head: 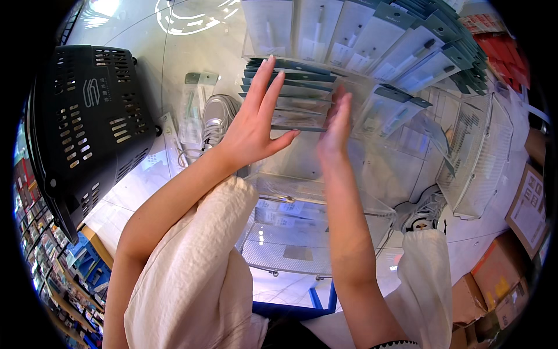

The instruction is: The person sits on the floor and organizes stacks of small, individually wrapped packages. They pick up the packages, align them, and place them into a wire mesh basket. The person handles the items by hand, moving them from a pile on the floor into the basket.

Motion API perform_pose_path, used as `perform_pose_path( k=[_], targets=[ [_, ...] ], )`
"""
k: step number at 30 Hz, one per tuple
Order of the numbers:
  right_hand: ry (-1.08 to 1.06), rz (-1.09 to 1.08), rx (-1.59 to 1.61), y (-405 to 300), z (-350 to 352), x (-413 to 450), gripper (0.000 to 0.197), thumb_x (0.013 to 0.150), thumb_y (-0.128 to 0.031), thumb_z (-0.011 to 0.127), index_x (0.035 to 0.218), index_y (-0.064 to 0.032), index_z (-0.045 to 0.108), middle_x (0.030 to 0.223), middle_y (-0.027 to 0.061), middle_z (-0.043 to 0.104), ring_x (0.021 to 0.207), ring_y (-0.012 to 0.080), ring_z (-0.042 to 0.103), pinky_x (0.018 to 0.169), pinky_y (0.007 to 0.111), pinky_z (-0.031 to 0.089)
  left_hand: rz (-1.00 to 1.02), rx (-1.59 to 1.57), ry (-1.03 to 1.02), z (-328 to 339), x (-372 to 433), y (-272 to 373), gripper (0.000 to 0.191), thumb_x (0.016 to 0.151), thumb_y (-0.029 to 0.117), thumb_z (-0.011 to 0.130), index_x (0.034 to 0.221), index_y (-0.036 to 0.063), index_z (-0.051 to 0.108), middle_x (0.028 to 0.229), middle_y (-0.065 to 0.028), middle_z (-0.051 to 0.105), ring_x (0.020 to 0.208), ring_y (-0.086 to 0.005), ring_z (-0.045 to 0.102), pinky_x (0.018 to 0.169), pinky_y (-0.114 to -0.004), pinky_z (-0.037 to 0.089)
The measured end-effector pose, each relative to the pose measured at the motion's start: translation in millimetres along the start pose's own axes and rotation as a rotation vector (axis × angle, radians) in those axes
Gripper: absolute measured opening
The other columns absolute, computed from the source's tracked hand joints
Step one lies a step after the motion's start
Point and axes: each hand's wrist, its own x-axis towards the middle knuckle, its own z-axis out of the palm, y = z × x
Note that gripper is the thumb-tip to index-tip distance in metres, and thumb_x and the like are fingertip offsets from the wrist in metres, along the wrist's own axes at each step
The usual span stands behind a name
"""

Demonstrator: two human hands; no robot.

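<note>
My left hand (255,115) is spread flat along the left side of a stack of clear packets with dark green header cards (301,94). Opposite it, my right hand (336,124) stands on edge with its palm toward the same stack, slightly blurred. Neither hand has its fingers curled around a packet; whether the palms touch the stack is hard to tell. The packets lie in a clear plastic tray (301,152). Beyond it stand rows of carded cosmetic brushes (320,32), and more such packets (392,111) lean to the right.
A white wire-mesh basket (287,257) lies between my knees, another (475,161) at the right. A black plastic shopping basket (100,118) stands left. Loose packets (194,109) lie by my left shoe (218,115). Cardboard boxes (497,270) and red packets (503,61) line the right.
</note>
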Motion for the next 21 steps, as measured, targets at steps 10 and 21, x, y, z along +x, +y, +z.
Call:
perform_pose_path(
  k=[10,21],
  targets=[
    [-0.219,0.013,-0.024,-25,4,8,0.064,0.095,-0.050,0.031,0.135,0.0003,0.031,0.140,0.0104,0.031,0.128,0.0195,0.029,0.106,0.031,0.020,-0.029,-0.017,0.032,-1,8,-2,0.100,0.063,0.019,0.080,0.140,0.0035,0.019,0.147,-0.0195,0.013,0.132,-0.0374,0.026,0.103,-0.039,0.034],
    [0.051,-0.165,-0.415,-45,1,-3,0.044,0.092,-0.030,0.049,0.121,0.0024,0.051,0.115,0.0136,0.057,0.107,0.0184,0.053,0.091,0.029,0.039,-0.037,-0.129,0.142,-9,13,-9,0.081,0.071,0.014,0.073,0.136,0.0030,0.027,0.144,-0.0185,0.021,0.123,-0.0351,0.039,0.096,-0.037,0.040]
  ],
)
